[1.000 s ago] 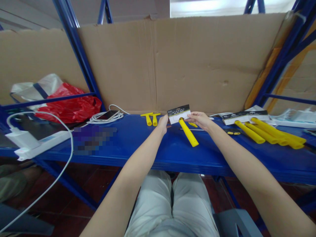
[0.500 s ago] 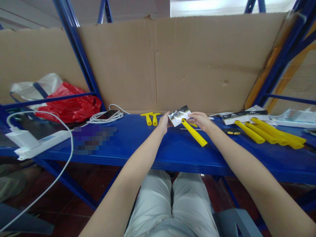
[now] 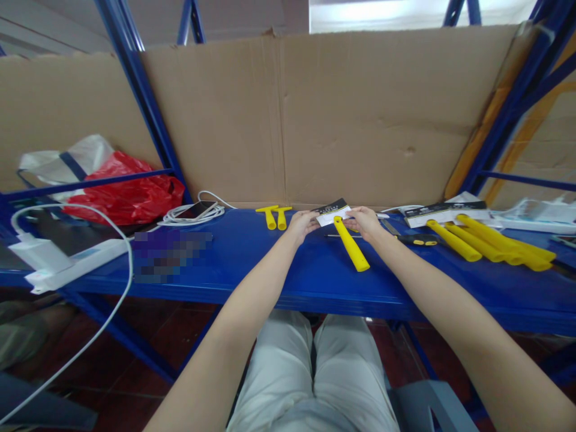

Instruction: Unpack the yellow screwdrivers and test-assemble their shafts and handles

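Note:
Between my two hands is a black-and-white packaging card (image 3: 333, 211) with a yellow handle (image 3: 351, 247) hanging from its lower edge toward me. My left hand (image 3: 303, 225) is closed on the card's left edge, and my right hand (image 3: 365, 222) pinches its right edge. What tool the handle belongs to is covered by the card. On the blue shelf left of my hands lie two small yellow T-shaped pieces (image 3: 270, 218). A black-and-yellow handled tool (image 3: 418, 239) rests right of my right wrist, and a thin metal rod is partly visible under the held handle.
Several carded tools with yellow handles (image 3: 490, 243) are piled at the right. On the left are a coiled white cable (image 3: 191, 215), a power strip with a charger (image 3: 76, 264) and a red plastic bag (image 3: 130, 189). A cardboard sheet (image 3: 288, 120) stands behind the shelf.
The card has turned more level, and its handle now points more directly toward me. My right hand has shifted slightly to the right, uncovering more of the black-and-yellow tool.

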Motion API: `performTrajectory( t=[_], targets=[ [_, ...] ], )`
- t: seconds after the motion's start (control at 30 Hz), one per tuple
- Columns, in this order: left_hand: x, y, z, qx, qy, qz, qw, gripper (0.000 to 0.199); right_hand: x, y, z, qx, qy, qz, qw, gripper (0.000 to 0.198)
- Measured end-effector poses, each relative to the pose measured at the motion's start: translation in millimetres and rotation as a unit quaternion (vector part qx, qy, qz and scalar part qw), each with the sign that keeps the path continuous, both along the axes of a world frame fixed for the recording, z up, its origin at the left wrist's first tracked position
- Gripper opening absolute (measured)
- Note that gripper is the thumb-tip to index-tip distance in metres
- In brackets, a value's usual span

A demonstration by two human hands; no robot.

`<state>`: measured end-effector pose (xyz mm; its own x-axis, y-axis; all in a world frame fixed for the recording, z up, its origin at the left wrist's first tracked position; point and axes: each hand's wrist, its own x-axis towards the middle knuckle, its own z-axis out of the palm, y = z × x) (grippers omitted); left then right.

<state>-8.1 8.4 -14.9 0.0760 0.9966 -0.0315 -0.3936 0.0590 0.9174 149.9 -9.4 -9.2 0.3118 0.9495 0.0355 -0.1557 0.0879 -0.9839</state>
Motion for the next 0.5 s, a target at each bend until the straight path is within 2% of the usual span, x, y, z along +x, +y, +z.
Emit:
performTrajectory(
  t=[0.13, 0.33, 0.5],
  targets=[
    [0, -4, 2.9, -0.012, 0.018, -0.019, 1.0, 0.028, 0, 1, -2, 0.004, 0.011, -0.007, 1.0, 0.024],
    [1, -12, 2.1, -0.022, 0.102, -0.093, 0.99, 0.004, -2, 6, -5, 0.012, 0.047, -0.034, 0.998, 0.023],
    [2, -14, -0.5, -0.01, 0.145, -0.108, 0.984, 0.005, -1, 6, -6, -0.005, 0.05, 0.015, 0.999, 0.022]
  ],
)
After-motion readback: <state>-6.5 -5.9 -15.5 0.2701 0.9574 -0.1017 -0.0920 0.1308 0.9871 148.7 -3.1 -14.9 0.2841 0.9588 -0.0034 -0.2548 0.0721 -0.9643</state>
